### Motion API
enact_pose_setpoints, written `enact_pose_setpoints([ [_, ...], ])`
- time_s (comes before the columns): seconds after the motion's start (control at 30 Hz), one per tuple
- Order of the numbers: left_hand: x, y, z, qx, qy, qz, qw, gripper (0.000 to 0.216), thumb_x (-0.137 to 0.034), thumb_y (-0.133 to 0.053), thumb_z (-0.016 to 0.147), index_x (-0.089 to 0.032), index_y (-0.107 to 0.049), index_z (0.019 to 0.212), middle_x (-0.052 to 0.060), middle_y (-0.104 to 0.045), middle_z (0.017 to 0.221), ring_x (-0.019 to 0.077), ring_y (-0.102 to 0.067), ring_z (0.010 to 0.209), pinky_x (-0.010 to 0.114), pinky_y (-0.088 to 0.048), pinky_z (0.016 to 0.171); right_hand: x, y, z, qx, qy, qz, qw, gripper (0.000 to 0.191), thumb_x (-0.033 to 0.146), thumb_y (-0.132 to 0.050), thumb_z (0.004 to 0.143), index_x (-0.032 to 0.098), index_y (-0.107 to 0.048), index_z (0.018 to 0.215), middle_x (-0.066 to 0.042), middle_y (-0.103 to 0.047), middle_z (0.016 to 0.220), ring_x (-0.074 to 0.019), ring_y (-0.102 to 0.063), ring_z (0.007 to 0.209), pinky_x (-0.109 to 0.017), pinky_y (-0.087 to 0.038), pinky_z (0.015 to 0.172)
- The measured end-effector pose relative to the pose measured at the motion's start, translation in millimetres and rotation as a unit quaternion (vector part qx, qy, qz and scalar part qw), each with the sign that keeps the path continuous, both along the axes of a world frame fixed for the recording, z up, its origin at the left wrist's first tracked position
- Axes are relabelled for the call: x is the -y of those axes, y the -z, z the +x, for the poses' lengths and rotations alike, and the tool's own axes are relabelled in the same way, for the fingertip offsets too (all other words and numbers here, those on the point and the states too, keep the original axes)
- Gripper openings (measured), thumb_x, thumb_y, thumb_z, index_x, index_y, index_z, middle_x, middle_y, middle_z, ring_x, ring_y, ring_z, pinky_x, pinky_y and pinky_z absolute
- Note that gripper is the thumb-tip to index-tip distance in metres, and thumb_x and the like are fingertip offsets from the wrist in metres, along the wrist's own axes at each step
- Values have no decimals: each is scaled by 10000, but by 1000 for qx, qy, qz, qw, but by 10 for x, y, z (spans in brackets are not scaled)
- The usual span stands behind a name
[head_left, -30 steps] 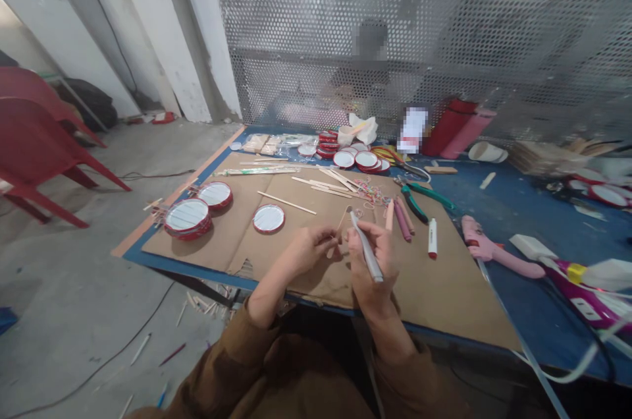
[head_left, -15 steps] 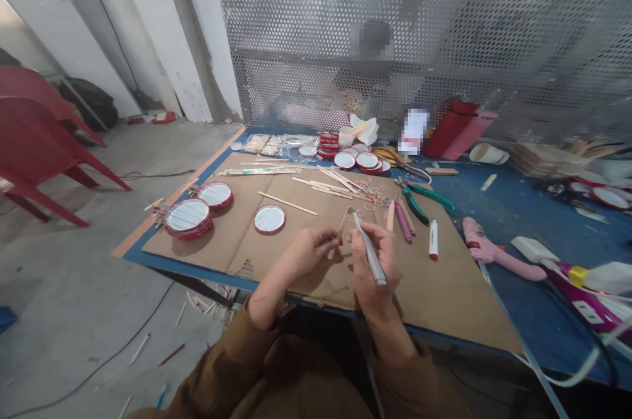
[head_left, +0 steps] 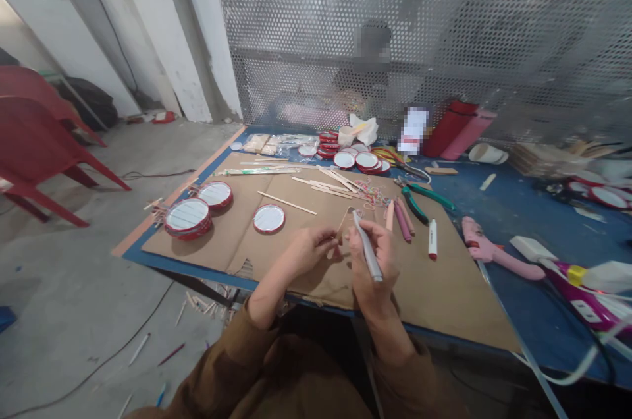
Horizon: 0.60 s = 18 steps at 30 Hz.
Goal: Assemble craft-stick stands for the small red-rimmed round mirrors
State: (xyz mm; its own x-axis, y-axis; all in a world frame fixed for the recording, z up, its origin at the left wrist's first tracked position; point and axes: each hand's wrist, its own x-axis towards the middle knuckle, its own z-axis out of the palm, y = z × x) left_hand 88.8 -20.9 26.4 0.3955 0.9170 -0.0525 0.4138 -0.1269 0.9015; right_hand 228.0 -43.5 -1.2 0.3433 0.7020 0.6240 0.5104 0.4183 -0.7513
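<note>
Pinching a stick [head_left: 343, 221], the left hand [head_left: 307, 250] seemingly steadies it beside the right hand [head_left: 386, 254] gripping a pen-like tool [head_left: 366, 245], precision needed next.

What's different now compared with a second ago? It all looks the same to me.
Nothing visibly changed. The left hand still pinches a thin stick, and the right hand still holds a pale grey pen-like tool. The red-rimmed disc, green-handled pliers and white marker stayed put.
</note>
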Motion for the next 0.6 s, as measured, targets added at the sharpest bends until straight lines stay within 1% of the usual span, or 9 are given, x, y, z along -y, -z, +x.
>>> enact_pose_setpoints([
  [0.1, -4, -1, 0, 3, 1, 8, 1000, 196, -251, -492, 894, -189, -526, 712, -16, -640, 699, 107, -552, 653, 194, -406, 646, 1, -2, 7, 3, 4, -1, 1000, 237, 404, -626, 911, 194, -662, 1014, -50, -743, 871, -180, -698, 720, -308, -568, 661],
  [0.2, -5, 16, -4, 15, 2, 15, 1000, 201, -261, -491, 895, -190, -522, 709, -15, -634, 690, 109, -546, 650, 197, -403, 644, 6, 19, 15, 1, -12, -7, 1000, 238, 410, -625, 910, 195, -658, 1007, -49, -739, 863, -178, -698, 718, -308, -572, 660],
  [0.33, -5, 45, -5, 31, 5, 5, 999, 206, -296, -486, 903, -193, -527, 729, -13, -636, 700, 110, -544, 647, 192, -405, 617, 13, 37, 18, -14, -20, -12, 1000, 247, 418, -627, 915, 198, -652, 1025, -45, -736, 868, -171, -696, 714, -299, -573, 658],
  [0.6, 0, 33, 5, 21, 0, -3, 1000, 211, -297, -495, 907, -179, -590, 760, -5, -643, 721, 111, -546, 656, 186, -414, 615, 16, 16, 12, 1, -26, -5, 1000, 225, 401, -625, 923, 202, -659, 1021, -33, -721, 835, -164, -683, 684, -286, -566, 628],
])
